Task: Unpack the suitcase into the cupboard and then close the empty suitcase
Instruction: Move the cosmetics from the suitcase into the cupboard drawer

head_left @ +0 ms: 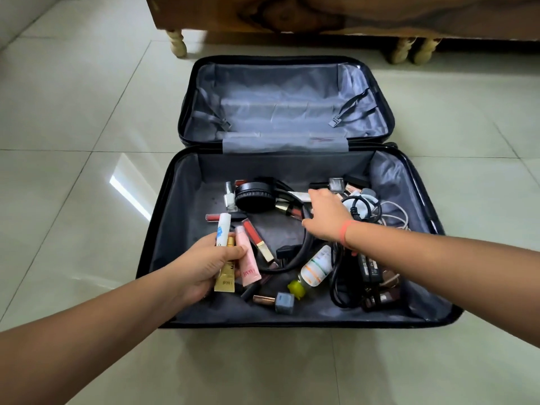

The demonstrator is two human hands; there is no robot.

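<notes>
**Head view: left hand full of tubes, right hand reaching into the suitcase**

Left arm comes in from the lower left. The left hand [204, 264] is over the near-left part of the lower half, with fingers and thumb curled round a bunch of three tubes: a white tube [223, 229], a gold tube [226, 276] and a pink tube [248, 264]. All three are held roughly upright.

Right arm comes in from the right, stretched forward, with a pink wristband [344, 232] on the wrist. The right hand [324, 214] is palm down over the middle of the clutter, thumb splayed to the left. Its fingertips dip among the items at the far side — can't tell if they grip anything.

The suitcase [181, 185] lies wide open on the tiled floor [87, 141], with grey lining in both halves. The far half shows only its straps.

Loose items in the near half:
- Headphones [252, 197] just left of the right hand, with a nail polish bottle [230, 197] beside them.
- A red lip gloss [257, 238] between the hands.
- A bottle with a yellow cap [314, 267] below the right wrist.
- Cables [362, 211] and a power adapter [371, 266] at the right side.

Wooden furniture [321, 13] on legs stands behind the suitcase.
</notes>
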